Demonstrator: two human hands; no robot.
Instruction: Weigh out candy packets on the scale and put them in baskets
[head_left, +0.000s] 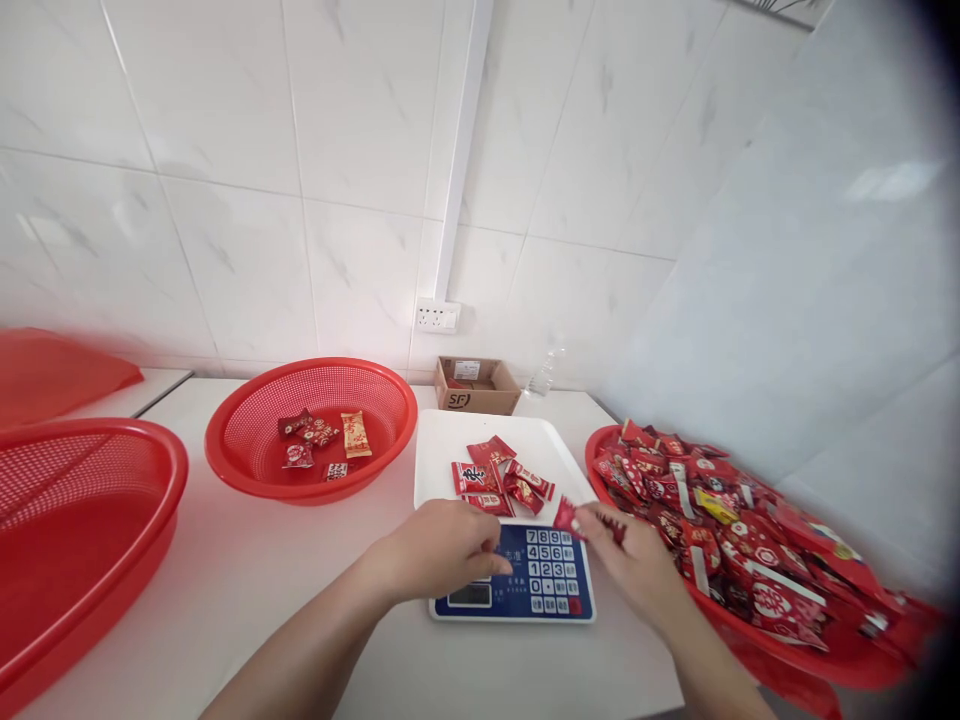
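Note:
My left hand (442, 550) hovers over the left part of a digital scale's blue keypad panel (517, 600). Its fingers curl loosely with the thumb apart, and nothing shows between them. On the white weighing tray (442, 437) lie several red-wrapped candies (491, 452), one partly behind that hand. My right hand (630, 550) pinches a red-wrapped candy (566, 516) at the tray's front right corner. A second dark red wrapper (612, 526) shows among its fingers. Right of this hand, a red basket (594, 447) is heaped with wrapped candies (720, 520).
A red perforated basket (225, 440) at the back left holds several wrapped candies, one of them gold (355, 434). Another red basket (161, 470) stands at the left edge. Behind the scale are an open cardboard box (478, 400) and a clear plastic item (544, 375) against the tiled wall.

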